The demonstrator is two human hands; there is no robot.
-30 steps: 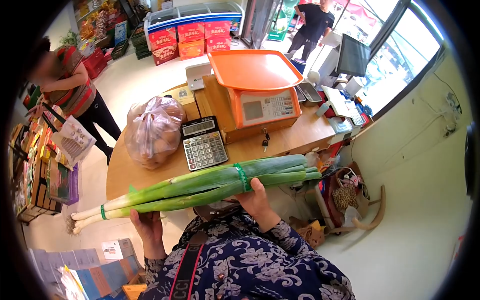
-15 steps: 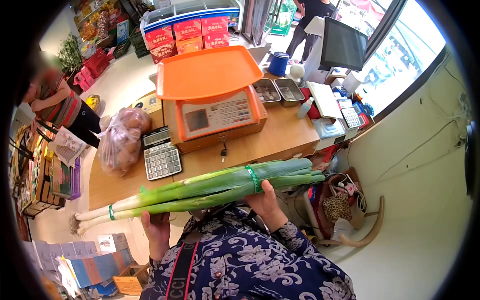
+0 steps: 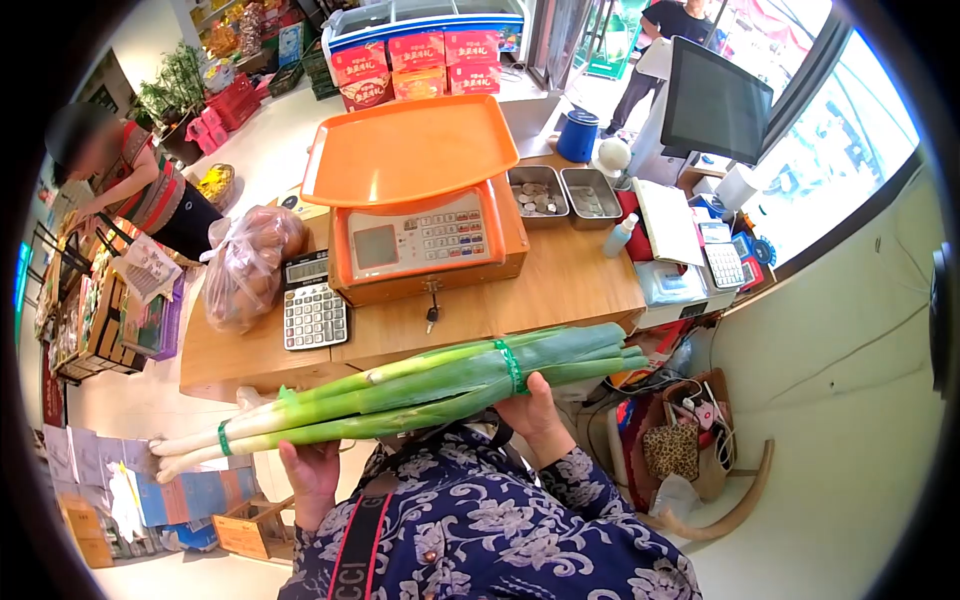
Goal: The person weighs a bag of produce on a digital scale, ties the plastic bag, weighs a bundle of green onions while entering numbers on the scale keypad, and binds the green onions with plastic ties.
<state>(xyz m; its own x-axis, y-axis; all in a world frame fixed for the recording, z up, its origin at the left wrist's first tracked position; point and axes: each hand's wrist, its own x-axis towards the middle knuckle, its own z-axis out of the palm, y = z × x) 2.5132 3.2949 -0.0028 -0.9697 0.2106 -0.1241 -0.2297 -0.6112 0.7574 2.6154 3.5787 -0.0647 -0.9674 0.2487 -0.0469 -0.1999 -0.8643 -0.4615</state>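
Leeks [image 3: 430, 388] shifted rightward along counter [image 3: 580, 290]; left hand [image 3: 314, 478], right hand [image 3: 536, 412] holding.

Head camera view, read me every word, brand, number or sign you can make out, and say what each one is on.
"CCI": lower end of the black-and-red strap; lettering higher up is unclear.
Red boxes: white characters, too blurred to read.
Calculator: keys and display too small.
Orange scale: keypad markings too small.
White bag: print too blurred.
Leeks: no readable text.
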